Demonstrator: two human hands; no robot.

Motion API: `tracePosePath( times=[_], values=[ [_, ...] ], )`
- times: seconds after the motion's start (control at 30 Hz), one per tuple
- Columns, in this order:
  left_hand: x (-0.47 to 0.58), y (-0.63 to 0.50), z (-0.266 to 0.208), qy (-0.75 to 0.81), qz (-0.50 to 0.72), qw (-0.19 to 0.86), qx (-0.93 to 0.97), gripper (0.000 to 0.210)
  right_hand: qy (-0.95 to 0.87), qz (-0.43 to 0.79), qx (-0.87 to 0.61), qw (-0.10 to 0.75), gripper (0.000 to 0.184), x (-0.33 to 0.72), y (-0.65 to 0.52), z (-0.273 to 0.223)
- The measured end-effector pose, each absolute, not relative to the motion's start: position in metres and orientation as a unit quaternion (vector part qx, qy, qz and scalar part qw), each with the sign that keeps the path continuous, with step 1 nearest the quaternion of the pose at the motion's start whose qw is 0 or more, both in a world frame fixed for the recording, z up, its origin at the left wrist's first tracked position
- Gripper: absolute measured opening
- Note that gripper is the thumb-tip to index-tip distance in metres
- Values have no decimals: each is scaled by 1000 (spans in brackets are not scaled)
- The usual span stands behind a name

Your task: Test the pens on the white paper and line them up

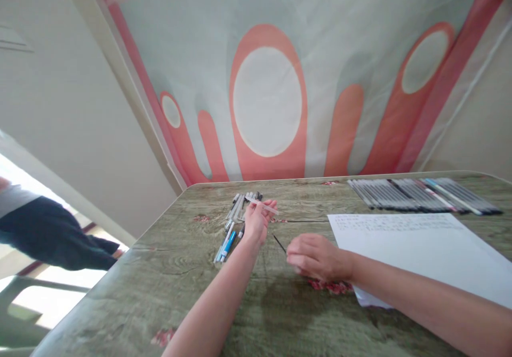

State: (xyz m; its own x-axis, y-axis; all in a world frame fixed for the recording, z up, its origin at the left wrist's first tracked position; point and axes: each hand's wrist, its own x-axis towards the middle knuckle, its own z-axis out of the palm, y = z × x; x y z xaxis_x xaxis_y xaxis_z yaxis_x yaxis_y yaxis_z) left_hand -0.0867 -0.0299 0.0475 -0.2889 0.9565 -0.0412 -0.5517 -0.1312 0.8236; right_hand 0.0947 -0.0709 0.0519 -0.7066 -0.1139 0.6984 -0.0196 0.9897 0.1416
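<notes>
My left hand [258,223] is closed around a whitish translucent pen barrel [253,200], its fingers curled at the far side. It is close to a loose pile of pens and pen parts [239,206] on the table. A blue-capped pen [228,244] lies just left of my left wrist. My right hand [314,256] is closed in a pinch, and a thin dark pen refill [279,243] points out of it toward my left hand. The refill's rear end is hidden by the fingers. The two hands are a short way apart.
A row of pens [404,195] lies side by side at the back right. In front of it is a white sheet of paper [416,250] with writing along its top, under my right forearm. The wood-grain table [160,271] meets a patterned wall. A person's legs [56,234] show at left.
</notes>
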Motion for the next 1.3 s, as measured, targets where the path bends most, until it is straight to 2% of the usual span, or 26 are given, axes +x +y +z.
tracePosePath(
  times=[0.1, 0.2, 0.3, 0.47, 0.87, 1.1, 1.3],
  values=[
    [-64, -27, 38, 365, 694, 582, 213, 4, -882, 9, -41, 469, 26, 125, -59, 41],
    [-49, -27, 28, 327, 683, 624, 193, 4, -833, 67, -111, 538, 30, 142, -51, 28],
    [-46, -31, 24, 304, 670, 650, 190, 3, -801, 82, -148, 575, 27, 146, -49, 19],
    [-51, -34, 27, 308, 638, 681, 184, 14, -772, 77, -162, 610, 23, 147, -49, 14],
    [-41, -41, 32, 301, 601, 721, 169, 23, -789, 52, -174, 586, 25, 149, -46, 16],
    [-33, -45, 28, 255, 561, 769, 168, 15, -826, 35, -218, 519, 25, 146, -47, 26],
    [-28, -49, 26, 265, 536, 785, 163, 14, -841, 13, -302, 449, 40, 142, -43, 28]
  ],
)
